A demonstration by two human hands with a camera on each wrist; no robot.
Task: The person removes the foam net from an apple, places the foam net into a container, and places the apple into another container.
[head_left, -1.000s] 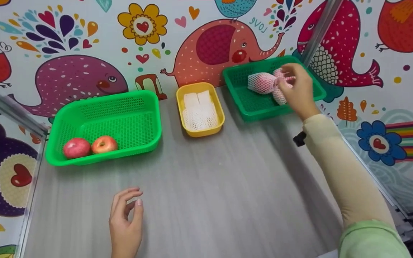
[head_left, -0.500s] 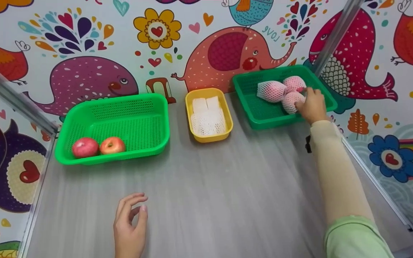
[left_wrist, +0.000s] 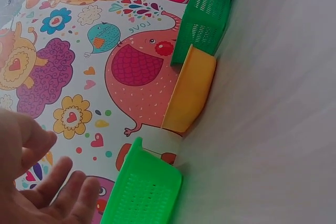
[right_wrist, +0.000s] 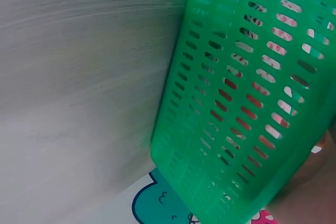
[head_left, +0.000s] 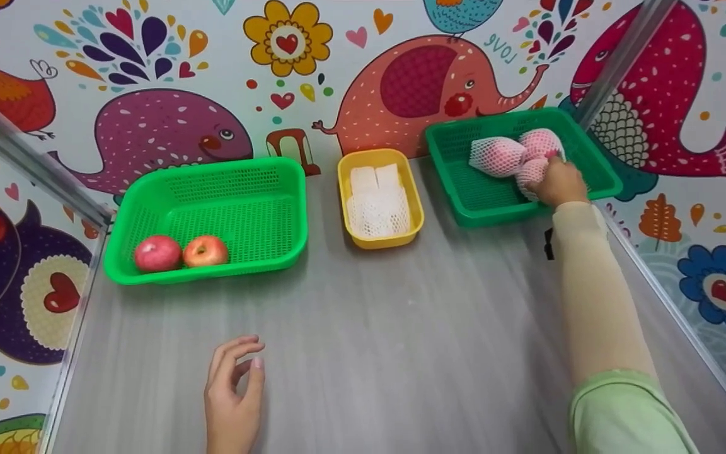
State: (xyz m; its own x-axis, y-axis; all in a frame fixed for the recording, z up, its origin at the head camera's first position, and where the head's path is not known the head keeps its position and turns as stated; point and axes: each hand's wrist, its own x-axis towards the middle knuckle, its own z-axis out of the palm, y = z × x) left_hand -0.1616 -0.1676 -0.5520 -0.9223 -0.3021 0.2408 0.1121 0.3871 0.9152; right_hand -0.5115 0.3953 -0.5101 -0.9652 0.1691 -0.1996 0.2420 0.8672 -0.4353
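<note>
In the head view, my right hand reaches into the dark green basket, fingers and thumb around the right side of a fruit in a white foam net, apparently an apple. Two more pinkish fruits in foam nets lie against it, one on the left and one behind. The fingertips are partly hidden. My left hand hovers low over the table with loosely curled fingers and holds nothing. In the right wrist view, the wall of the dark green basket covers most of the hand.
A bright green basket at the left holds a red apple and a yellowish-red apple. Between the baskets stands a yellow tray with white foam nets. A patterned wall rises behind the grey table.
My right hand has moved down and toward the right of the dark green basket, and the netted fruits show more fully. The left hand keeps its pose. The head view has shifted.
</note>
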